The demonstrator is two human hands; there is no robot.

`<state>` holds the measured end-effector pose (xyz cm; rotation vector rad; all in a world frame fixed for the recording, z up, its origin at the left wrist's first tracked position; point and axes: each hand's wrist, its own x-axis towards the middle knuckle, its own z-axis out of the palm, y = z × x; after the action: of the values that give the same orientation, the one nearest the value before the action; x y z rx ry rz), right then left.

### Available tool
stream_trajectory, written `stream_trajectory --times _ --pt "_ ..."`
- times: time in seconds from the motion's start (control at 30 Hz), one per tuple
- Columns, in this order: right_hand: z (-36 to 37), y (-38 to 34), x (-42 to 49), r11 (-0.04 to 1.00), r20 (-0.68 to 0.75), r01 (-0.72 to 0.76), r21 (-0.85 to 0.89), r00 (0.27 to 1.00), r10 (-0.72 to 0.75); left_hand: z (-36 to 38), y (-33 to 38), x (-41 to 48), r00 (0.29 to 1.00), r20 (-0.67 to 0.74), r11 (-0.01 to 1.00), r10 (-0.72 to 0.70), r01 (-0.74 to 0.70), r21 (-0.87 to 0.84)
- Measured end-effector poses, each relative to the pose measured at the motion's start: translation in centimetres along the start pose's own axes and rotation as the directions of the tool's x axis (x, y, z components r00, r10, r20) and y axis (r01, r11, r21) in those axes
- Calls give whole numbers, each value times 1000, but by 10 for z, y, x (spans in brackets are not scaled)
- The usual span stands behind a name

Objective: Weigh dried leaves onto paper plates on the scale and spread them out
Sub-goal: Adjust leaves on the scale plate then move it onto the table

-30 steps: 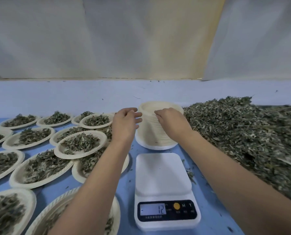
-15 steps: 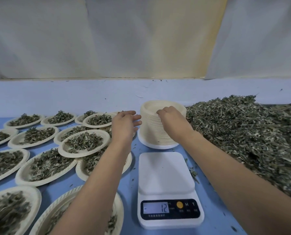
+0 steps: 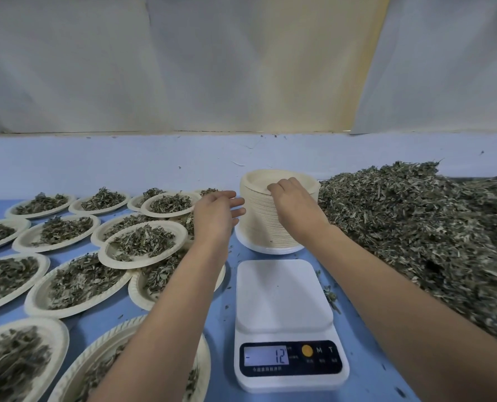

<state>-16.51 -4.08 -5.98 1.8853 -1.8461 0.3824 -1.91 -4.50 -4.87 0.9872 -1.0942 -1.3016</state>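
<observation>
The right hand [image 3: 292, 204] sits on top of the stack of plates [image 3: 259, 224] in the middle of the frame. Its fingers are curled over the near rim of the top plate, gripping it, though the fingertips are hidden behind the knuckles. The left hand [image 3: 215, 216] is open with straight fingers just left of the stack; I can't tell whether it touches. The scale [image 3: 285, 297] stands bare at lower centre on the blue table [image 3: 227, 314], and its display [image 3: 266, 356] reads 12 with a dash in front. The heap of dried leaves [image 3: 415, 227] fills the right side, cut off by the frame edge. Filled plates [image 3: 143, 242] overlap across the left; the nearest ones are partly hidden under the left forearm.
</observation>
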Motion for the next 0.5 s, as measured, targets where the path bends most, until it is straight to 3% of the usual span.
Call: stream_trajectory --times 0.23,0.4,0.5 --pt "-4 5 -6 998 -133 -2 65 991 10 7 1 -1 1000 1 999 -8 8 -38" --pt "-5 -13 -45 969 -413 210 126 900 -141 5 -1 -9 998 19 998 56 -56 23" --pt "-5 -20 -63 951 -469 269 149 867 -172 -1 -5 -18 994 -29 993 107 -105 58"
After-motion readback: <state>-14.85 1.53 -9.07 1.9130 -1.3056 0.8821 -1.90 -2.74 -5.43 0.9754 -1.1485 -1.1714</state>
